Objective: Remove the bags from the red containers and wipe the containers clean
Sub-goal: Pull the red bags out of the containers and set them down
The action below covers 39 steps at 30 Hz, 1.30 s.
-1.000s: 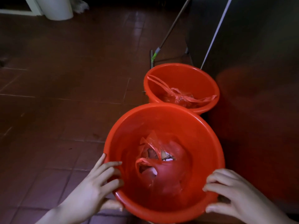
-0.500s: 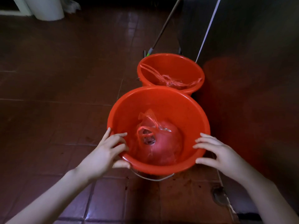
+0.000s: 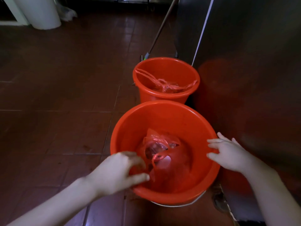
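Two red buckets stand on the tiled floor. The near, larger bucket (image 3: pixel 164 115) holds a crumpled red plastic bag (image 3: pixel 164 154) with loop handles at its bottom. My left hand (image 3: pixel 120 170) reaches over the near left rim into this bucket. Its fingers are curled and its thumb tip lies at the bag's edge, but blur hides whether it pinches the plastic. My right hand (image 3: pixel 228 154) rests on the right rim with its fingers spread. The far, smaller bucket (image 3: pixel 166 95) holds a tied red bag (image 3: pixel 164 86) whose handles stretch toward the rim.
A dark metal cabinet (image 3: pixel 252 79) rises close on the right of both buckets. A mop handle (image 3: pixel 161 28) leans behind the far bucket. A white bin (image 3: pixel 39 12) stands at the far left. Brown tiled floor (image 3: pixel 65 95) stretches to the left.
My left hand has left the near bucket's left rim and moved inside toward the bag. My right hand stays at the right rim. The view has shifted slightly.
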Tool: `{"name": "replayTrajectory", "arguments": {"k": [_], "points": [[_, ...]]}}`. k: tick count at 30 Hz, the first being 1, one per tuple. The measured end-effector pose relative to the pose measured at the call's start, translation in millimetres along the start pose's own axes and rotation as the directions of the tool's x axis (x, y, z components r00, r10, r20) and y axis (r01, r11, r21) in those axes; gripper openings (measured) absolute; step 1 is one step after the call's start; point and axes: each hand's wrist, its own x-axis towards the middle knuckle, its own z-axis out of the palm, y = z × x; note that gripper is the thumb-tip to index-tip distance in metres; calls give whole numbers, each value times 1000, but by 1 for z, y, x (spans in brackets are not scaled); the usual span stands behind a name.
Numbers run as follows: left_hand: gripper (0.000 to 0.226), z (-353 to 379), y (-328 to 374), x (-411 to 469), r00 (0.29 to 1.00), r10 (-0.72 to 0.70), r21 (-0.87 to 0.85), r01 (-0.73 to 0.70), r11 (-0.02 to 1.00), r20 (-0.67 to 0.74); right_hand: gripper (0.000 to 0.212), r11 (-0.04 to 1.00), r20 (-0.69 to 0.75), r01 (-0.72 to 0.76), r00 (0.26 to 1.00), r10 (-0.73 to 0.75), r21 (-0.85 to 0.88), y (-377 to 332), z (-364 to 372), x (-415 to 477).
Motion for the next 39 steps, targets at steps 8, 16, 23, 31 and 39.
{"name": "replayTrajectory", "arguments": {"k": [8,16,23,31,39], "points": [[55,-13,9,89,984,23,65,-12,998,-175,64,887,-232,321,939,-253,331,-29,-12,5],[38,2,1,110,978,-20,-63,7,998,-208,18,729,-287,403,914,-288,553,-54,35,-20],[30,21,16,102,986,155,22,-154,988,-67,37,434,-281,212,954,101,876,-50,25,-16],[27,-10,20,102,790,-353,-438,120,891,-502,8,315,-88,81,996,8,946,-91,3,20],[27,21,27,98,941,-327,-850,102,517,-86,17,366,-237,133,938,255,921,-113,41,33]]}}
